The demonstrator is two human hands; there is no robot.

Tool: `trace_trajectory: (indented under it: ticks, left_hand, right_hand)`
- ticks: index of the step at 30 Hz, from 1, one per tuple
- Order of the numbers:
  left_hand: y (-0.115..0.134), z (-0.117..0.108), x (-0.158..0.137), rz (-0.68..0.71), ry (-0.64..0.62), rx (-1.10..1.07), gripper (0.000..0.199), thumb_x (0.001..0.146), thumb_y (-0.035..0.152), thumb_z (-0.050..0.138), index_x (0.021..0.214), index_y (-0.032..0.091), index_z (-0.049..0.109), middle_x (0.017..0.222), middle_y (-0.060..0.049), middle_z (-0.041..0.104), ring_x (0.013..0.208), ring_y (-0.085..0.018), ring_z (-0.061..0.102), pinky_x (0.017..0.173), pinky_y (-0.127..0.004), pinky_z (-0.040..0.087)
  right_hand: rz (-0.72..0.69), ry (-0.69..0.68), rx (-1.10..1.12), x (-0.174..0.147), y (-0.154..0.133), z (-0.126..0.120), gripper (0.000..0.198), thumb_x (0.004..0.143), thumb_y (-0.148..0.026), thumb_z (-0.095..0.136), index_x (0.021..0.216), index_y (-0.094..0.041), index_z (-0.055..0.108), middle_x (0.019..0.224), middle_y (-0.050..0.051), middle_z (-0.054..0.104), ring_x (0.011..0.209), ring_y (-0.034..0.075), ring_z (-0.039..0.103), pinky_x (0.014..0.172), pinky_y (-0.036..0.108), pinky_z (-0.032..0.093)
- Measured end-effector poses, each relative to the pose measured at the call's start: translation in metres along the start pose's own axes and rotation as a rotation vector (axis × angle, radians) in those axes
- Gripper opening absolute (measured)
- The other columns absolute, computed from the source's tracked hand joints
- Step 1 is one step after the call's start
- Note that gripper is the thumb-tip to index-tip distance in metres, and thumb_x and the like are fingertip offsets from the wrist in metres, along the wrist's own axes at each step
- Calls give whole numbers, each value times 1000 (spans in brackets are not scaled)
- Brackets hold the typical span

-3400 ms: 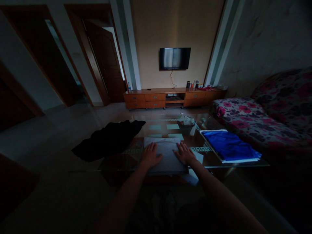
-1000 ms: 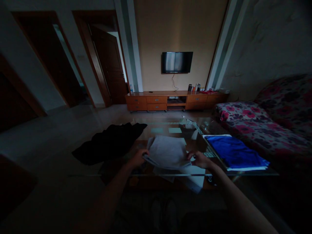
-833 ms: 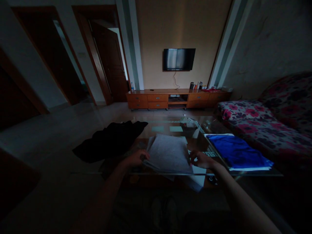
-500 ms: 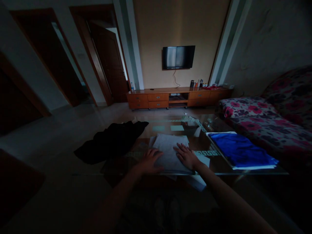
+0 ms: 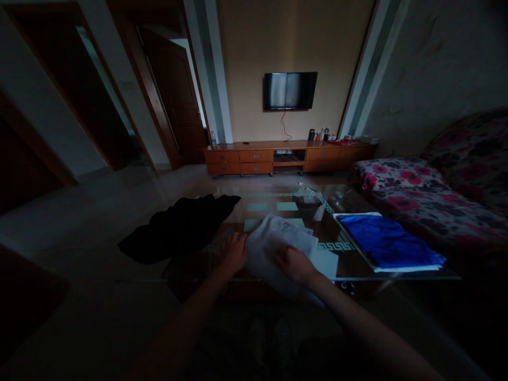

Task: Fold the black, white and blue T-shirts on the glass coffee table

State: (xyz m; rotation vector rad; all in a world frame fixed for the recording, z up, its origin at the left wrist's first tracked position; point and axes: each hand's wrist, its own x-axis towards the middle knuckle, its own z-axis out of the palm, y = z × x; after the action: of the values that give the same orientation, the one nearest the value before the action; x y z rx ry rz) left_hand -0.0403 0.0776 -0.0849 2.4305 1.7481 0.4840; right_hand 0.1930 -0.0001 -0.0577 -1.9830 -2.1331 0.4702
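More askew than half a second ago, the pale grey, layered cloth [image 5: 262, 246] lies rumpled on the glass bench [image 5: 353, 260], your left hand [image 5: 235, 252] loosely open at its edge, your right hand's [image 5: 297, 265] fingers curled over it, grip indeterminable.

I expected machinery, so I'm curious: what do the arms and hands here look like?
They are a person's: an ungloved left hand and an ungloved right hand. The bare left forearm and bare right forearm show no sleeve, cable, watch or marking. It is too dim to tell about rings.
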Motion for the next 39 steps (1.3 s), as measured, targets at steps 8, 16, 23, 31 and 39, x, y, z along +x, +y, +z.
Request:
trace_trajectory:
  ticks: [8,16,23,31,39]
  left_hand:
    - [-4,4,-12,239,-254,-74,59,99,47,45,153,26,39,159,-9,38,145,-30,35,119,-49,26]
    - [30,-13,-45,645,-403,-133,114,67,60,82,161,36,20,169,-8,15,152,-39,21,121,-52,23]
    - [53,15,-59,756,-315,59,102,71,27,79,158,37,26,164,-10,30,148,-40,26,118,-61,24]
    - [36,-14,-49,690,-197,-96,62,88,30,65,147,30,49,145,-7,56,132,-28,50,114,-46,38]
    - [32,-13,-60,614,-370,-33,92,81,38,73,159,37,25,169,-8,14,153,-40,15,120,-61,23]
  right_hand:
    - [242,17,-99,17,68,-4,63,100,-60,34,159,-41,25,159,11,35,142,40,35,107,61,31]
    - [157,-6,-3,21,118,-12,57,101,-51,35,158,-41,31,159,7,37,138,39,39,104,58,37]
    - [-284,130,155,15,137,-9,65,96,-32,46,159,-26,33,144,10,54,130,27,47,114,43,35]
    - [-113,163,299,8,139,-9,39,93,-50,53,100,-19,75,112,12,67,112,26,61,103,39,46]
    - [334,115,520,10,108,-15,49,70,-45,83,104,-13,68,101,16,74,100,30,70,80,32,55]
